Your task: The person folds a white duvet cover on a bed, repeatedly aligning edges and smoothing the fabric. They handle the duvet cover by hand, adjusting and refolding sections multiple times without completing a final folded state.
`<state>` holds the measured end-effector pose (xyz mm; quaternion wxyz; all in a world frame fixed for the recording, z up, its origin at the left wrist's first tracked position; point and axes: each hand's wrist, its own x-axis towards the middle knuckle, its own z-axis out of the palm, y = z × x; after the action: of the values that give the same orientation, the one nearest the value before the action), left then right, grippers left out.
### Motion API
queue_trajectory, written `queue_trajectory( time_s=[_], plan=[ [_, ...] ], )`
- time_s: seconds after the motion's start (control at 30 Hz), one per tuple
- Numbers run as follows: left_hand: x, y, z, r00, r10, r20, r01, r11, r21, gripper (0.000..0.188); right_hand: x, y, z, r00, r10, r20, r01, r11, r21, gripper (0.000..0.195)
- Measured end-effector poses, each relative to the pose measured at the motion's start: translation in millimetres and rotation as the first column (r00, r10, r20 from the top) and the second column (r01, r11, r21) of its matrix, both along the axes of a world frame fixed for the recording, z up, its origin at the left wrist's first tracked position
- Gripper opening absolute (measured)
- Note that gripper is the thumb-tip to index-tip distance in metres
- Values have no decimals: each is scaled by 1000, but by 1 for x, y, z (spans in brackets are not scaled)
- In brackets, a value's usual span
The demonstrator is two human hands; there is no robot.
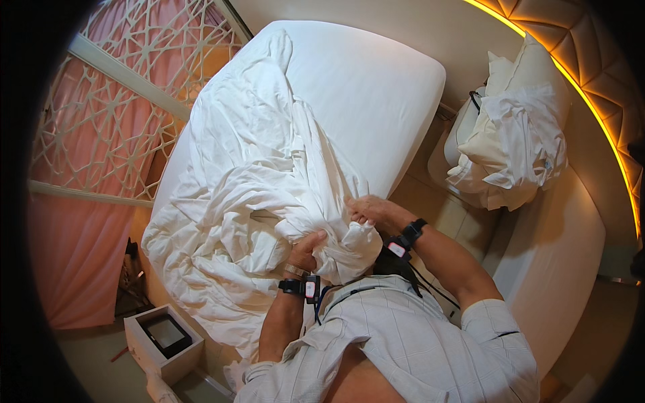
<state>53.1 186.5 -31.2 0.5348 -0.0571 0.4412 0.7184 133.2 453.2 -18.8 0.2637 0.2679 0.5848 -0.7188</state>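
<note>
A bunched white bed cover point(242, 196) lies in loose folds over the left and near part of a mattress with a white fitted sheet point(363, 80). My left hand point(305, 252) grips a gathered fold at the cover's near edge, thumb on top. To its right and a little farther off, my right hand point(367, 209) is closed on another part of the same cloth. Between and below the hands, the fabric bulges against my body. Both wrists wear black straps with small devices.
Cream pillows point(524, 121) and white cloths are piled at the right. Below them stretches a pale padded surface point(549, 267). A lattice screen point(121, 116) with pink curtains point(80, 262) stands left. A small open box or drawer point(184, 352) holding a black-framed object is at lower left.
</note>
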Motion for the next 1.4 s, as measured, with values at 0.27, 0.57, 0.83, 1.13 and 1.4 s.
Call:
queue_trajectory(
  time_s=[0.27, 0.57, 0.83, 1.13, 1.4],
  plan=[
    [21, -24, -18, 996, 89, 26, -85, 988, -132, 32, -30, -30, 5, 911, -220, -348, 229, 973, -17, 32],
    [38, -13, -9, 996, 1, -90, -20, 978, -206, 40, -26, -28, -9, 949, -155, -273, 166, 986, 15, 33],
    [27, -1, 6, 988, 39, 148, -30, 998, -62, 29, 71, -14, 11, 962, 63, -264, -85, 994, -70, 34],
    [34, 2, 15, 993, 13, 115, 2, 993, -122, 30, 79, -34, 6, 954, -229, -195, 236, 972, 17, 25],
    [23, -24, -2, 966, -26, 258, 0, 995, 99, 37, 63, -54, 3, 962, -161, -222, 163, 987, -10, 25]
  ],
)
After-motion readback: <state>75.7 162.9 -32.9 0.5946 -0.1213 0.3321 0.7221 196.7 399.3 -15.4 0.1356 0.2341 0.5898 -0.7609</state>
